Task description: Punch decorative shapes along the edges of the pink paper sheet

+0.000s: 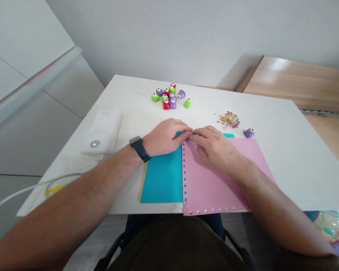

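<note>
A pink paper sheet [214,184] with star-shaped holes punched along its left and bottom edges lies on top of a teal sheet [162,177] on the white table [285,158]. My left hand [165,137] and my right hand [214,146] meet at the pink sheet's top left corner. Their fingertips are pinched together around a small purple object, mostly hidden, which looks like a paper punch. My left wrist wears a dark watch [139,148].
A cluster of small green, red and purple paper punches [169,96] sits at the table's far side. A pile of colourful punched confetti [229,119] and one purple punch [249,132] lie right of my hands. A white device [103,131] with a cable rests at left. A wooden bench [299,81] stands behind.
</note>
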Tool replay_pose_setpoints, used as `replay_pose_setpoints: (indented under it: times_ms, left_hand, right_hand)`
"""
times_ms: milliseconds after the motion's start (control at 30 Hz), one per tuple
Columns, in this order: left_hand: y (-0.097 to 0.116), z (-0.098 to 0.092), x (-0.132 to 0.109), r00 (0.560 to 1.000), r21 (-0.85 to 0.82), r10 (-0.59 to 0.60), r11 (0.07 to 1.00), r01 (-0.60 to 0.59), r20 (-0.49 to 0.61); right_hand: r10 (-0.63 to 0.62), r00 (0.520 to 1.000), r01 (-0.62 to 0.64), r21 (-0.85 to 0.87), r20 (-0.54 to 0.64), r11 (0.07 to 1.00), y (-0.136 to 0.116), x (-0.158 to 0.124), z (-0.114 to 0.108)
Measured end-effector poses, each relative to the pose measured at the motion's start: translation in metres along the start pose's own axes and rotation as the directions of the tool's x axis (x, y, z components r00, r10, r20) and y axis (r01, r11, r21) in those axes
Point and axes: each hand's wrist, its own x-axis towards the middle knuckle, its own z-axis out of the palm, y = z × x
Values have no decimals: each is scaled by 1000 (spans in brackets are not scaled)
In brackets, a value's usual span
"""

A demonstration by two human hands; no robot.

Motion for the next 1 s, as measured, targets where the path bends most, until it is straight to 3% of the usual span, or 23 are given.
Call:
replay_pose_setpoints:
  times_ms: [300,433,700,1000]
  left_hand:
    - [2,-3,-4,999,76,-47,996,44,27]
    - [0,-4,-3,992,122,-123,985,118,30]
    - [0,-3,-4,961,67,-274,960,272,25]
    - [-1,0,-4,955,21,-293,956,293,41]
  right_hand:
    - [-13,1000,14,46,-24,999,2,0,1]
    - [-17,999,19,46,-31,999,3,-1,1]
    - [-15,999,17,58,-37,998,3,-1,1]
    - [-15,999,18,75,-49,997,1,-2,0]
